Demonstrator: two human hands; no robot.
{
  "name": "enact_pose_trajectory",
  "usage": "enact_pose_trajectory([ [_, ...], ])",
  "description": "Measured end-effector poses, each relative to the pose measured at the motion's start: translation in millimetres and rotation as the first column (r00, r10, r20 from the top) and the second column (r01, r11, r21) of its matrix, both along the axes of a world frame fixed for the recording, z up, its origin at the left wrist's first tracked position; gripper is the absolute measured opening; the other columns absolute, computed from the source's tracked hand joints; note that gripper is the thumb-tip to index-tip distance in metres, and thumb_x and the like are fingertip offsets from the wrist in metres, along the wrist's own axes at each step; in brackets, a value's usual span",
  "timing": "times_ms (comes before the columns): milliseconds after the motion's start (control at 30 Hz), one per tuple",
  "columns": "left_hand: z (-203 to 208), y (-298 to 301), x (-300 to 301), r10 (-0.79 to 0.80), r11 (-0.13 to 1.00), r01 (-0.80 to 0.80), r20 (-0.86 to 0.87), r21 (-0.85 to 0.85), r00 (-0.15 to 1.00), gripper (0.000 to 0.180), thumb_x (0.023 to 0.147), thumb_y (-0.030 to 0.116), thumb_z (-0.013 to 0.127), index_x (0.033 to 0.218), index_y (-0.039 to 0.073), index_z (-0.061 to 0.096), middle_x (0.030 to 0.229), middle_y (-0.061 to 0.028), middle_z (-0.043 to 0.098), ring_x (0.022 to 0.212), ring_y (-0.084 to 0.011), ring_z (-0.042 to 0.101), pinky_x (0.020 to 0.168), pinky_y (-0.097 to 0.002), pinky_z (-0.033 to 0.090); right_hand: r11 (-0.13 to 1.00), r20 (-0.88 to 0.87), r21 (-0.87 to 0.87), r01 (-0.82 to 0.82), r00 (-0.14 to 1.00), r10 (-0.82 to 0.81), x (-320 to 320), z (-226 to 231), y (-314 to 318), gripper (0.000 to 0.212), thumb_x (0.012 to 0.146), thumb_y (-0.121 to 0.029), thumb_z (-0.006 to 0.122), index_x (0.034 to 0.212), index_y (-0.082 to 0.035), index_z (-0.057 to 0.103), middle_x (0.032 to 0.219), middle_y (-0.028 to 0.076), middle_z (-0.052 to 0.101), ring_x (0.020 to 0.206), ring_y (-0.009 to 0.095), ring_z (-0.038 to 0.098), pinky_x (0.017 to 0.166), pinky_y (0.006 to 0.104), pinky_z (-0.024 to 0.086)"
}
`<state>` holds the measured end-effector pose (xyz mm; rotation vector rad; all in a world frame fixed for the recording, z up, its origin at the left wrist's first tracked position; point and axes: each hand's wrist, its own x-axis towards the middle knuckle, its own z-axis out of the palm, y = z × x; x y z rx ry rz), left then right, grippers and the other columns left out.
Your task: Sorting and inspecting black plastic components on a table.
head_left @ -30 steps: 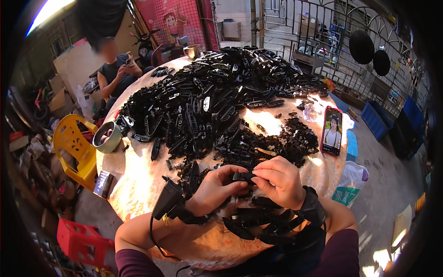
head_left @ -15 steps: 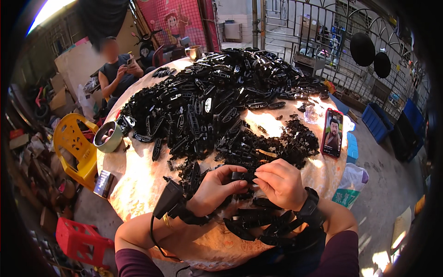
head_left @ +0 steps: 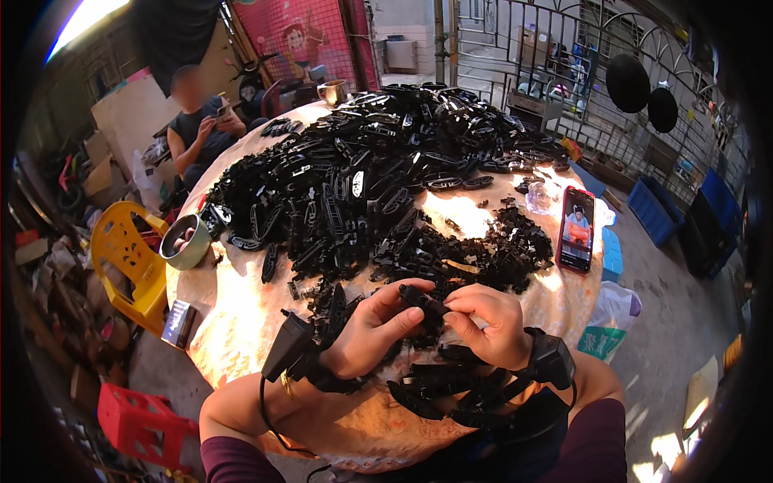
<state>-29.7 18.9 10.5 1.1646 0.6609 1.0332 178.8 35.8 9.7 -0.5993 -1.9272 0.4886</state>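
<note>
My left hand (head_left: 372, 330) and my right hand (head_left: 485, 324) meet over the near side of a round table (head_left: 241, 314), both pinching one small black plastic part (head_left: 424, 303) between the fingertips. A black device is strapped to each wrist. Below my hands lies a small pile of black plastic pieces (head_left: 459, 394) at the table's near edge. A large heap of black plastic parts (head_left: 362, 177) covers the far half of the table.
A smartphone (head_left: 576, 229) with a lit screen lies at the table's right. A metal bowl (head_left: 184, 241) and a small box (head_left: 179, 323) sit at the left edge, a cup (head_left: 332, 92) at the far side. A seated person (head_left: 197, 125) is beyond. A yellow chair (head_left: 127, 266) stands left.
My hands have stayed in place over the near pile, the fingers shifting slightly on the small black part. The person beyond the table has not moved.
</note>
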Motion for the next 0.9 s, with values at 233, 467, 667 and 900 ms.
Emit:
enact_pose_trajectory([
  [233,6.9,1.0,-2.6,0.057,0.982,-0.063,-0.041,-0.179,0.998,0.044,0.101,0.022,0.05,0.138,0.001,0.039,0.106,-0.0118,0.062,0.089,-0.0178,0.065,0.071,-0.0294,0.055,0.877,0.228,0.48,-0.013,0.968,-0.11,1.7,3.9,0.3,0.022,0.075,-0.011,0.075,0.095,-0.006,0.067,0.099,0.006,0.065,0.086,0.021,0.063,0.07,0.0318,0.053],
  [467,19.4,-4.7,-0.1,-0.091,0.969,0.0,-0.356,-0.249,0.93,0.03,0.099,0.029,0.054,0.106,0.0,0.055,0.082,-0.0065,0.064,0.059,-0.0127,0.063,0.046,-0.0222,0.046,0.817,0.26,0.577,-0.009,0.95,-0.173,3.3,-0.1,2.6,0.025,0.074,-0.014,0.074,0.097,-0.005,0.068,0.101,0.004,0.065,0.089,0.02,0.062,0.071,0.0315,0.052],
  [667,19.2,0.9,-5.1,-0.143,0.94,0.018,-0.345,-0.34,0.928,0.029,0.1,0.03,0.053,0.103,0.001,0.056,0.076,-0.0063,0.064,0.058,-0.0127,0.063,0.046,-0.0222,0.045,0.842,0.289,0.538,-0.038,0.947,-0.142,2.0,2.0,0.9,0.023,0.076,-0.014,0.072,0.096,-0.004,0.068,0.102,0.006,0.065,0.09,0.021,0.062,0.072,0.0318,0.052],
  [900,14.2,4.4,-7.6,-0.176,0.899,0.067,-0.217,-0.432,0.96,0.031,0.102,0.027,0.05,0.105,-0.002,0.06,0.076,-0.0088,0.065,0.061,-0.0126,0.063,0.047,-0.0221,0.047,0.81,0.34,0.585,-0.043,0.92,-0.197,3.1,3.2,0.6,0.022,0.077,-0.015,0.072,0.095,-0.004,0.068,0.104,0.006,0.065,0.091,0.021,0.062,0.073,0.0324,0.051],
])
